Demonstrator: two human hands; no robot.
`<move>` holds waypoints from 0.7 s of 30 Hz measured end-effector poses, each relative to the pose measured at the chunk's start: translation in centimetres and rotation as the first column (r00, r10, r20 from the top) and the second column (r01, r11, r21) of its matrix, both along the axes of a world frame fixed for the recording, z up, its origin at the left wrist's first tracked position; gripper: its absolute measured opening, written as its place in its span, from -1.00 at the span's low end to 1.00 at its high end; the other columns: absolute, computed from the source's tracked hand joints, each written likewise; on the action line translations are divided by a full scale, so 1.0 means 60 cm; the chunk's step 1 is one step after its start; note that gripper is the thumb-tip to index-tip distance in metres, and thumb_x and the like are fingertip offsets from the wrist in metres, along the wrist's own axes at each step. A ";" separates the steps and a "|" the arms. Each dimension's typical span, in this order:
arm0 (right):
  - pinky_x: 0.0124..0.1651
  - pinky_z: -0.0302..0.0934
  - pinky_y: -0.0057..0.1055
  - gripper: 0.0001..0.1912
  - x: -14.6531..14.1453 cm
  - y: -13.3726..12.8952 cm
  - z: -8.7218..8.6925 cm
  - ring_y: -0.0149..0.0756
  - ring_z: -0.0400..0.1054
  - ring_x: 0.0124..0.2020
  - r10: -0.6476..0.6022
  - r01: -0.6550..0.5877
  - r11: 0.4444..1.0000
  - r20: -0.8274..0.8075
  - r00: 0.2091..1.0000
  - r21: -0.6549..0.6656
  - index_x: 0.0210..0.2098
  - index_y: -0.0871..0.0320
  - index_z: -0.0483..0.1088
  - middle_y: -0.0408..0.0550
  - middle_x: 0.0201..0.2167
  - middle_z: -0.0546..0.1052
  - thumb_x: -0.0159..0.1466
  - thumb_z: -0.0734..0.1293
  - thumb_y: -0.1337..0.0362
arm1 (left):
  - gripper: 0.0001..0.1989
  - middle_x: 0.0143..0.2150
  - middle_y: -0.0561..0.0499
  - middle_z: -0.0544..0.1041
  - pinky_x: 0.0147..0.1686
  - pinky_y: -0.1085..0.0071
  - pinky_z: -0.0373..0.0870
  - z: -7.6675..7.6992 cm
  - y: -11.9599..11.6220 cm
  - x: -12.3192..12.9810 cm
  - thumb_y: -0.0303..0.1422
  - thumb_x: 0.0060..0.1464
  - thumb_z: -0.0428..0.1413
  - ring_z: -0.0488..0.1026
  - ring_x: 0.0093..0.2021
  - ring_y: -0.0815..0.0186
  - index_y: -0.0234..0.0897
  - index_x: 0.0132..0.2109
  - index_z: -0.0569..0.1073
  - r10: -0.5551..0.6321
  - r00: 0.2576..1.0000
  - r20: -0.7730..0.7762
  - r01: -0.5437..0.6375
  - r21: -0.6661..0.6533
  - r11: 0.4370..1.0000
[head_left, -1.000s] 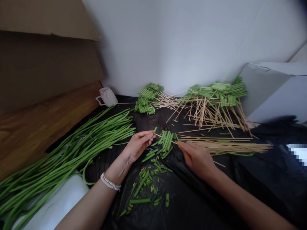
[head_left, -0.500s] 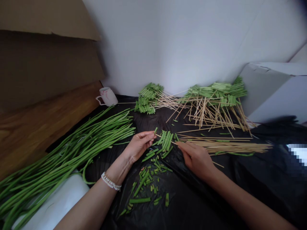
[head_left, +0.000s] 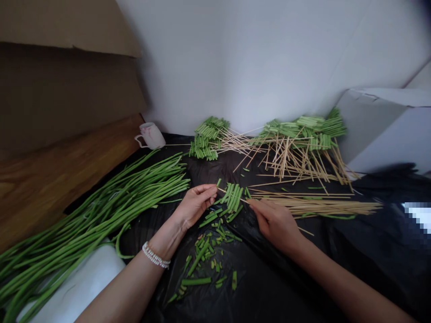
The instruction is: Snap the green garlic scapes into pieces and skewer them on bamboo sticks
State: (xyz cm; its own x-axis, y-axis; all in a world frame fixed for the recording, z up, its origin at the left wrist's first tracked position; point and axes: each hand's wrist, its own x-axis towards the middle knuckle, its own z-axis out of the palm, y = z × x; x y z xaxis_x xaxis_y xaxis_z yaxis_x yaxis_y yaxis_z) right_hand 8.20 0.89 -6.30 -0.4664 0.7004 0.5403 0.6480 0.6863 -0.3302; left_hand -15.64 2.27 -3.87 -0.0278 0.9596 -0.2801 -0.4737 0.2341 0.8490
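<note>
In the middle of the view my left hand (head_left: 201, 201) pinches a short piece of long green bean (head_left: 218, 182) at the left end of a bamboo skewer. My right hand (head_left: 274, 220) is closed on the same skewer (head_left: 244, 201) further right. Several cut bean pieces (head_left: 233, 196) sit side by side across the skewer between my hands. Beneath them, loose bean cuttings (head_left: 202, 258) lie scattered on black plastic sheeting (head_left: 269, 287). A large bundle of whole long beans (head_left: 101, 215) stretches along the left, near my left forearm.
Filled bean skewers are piled at the back left (head_left: 208, 137) and back right (head_left: 310, 130). Bare bamboo skewers (head_left: 336, 207) lie right of my right hand. A white mug (head_left: 152, 136) stands at the back left, a white box (head_left: 380, 125) at the right, and cardboard (head_left: 67, 89) at upper left.
Almost nothing differs. Both hands keep their hold on the bean piece and the skewer, and the threaded pieces between them stay in nearly the same place.
</note>
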 end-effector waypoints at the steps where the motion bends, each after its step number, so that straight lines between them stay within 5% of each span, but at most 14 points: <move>1: -0.16 0.33 -0.38 -0.70 0.000 0.000 -0.001 -0.25 0.47 -0.27 0.003 -0.003 1.000 -0.004 1.000 -0.002 -0.07 0.19 0.48 0.03 -0.30 0.58 0.32 0.17 0.44 | -0.65 -0.43 0.04 0.55 -0.41 0.62 0.40 -0.001 0.000 0.001 -0.39 -0.37 0.46 0.41 -0.48 0.54 -0.41 -0.35 0.60 0.000 1.000 -0.003 0.000 0.001 1.000; 21: -0.10 0.34 -0.36 -0.71 -0.008 -0.003 0.005 -0.26 0.49 -0.23 0.037 -0.037 0.999 0.020 0.999 -0.036 -0.12 0.16 0.48 0.02 -0.24 0.60 0.32 0.16 0.45 | -0.76 -0.38 0.00 0.57 -0.27 0.47 0.39 -0.005 -0.011 0.019 -0.32 -0.23 0.41 0.43 -0.40 0.45 -0.36 -0.39 0.61 -0.114 0.987 -0.116 0.123 0.078 0.989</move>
